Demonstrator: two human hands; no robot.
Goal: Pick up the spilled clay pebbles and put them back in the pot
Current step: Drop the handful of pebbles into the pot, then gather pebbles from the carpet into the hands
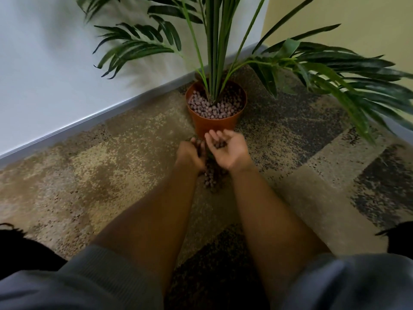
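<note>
Patchy carpet (pixel 116 153) in tan, beige and dark speckled blocks covers the floor. White wall (pixel 44 63) at left with grey baseboard (pixel 89 119) along its foot; yellowish wall (pixel 357 19) at right. Green palm-like fronds (pixel 335 70) spread wide, slightly blurred.

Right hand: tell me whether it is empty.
No, the right hand lies palm up, cupping several clay pebbles.
</note>
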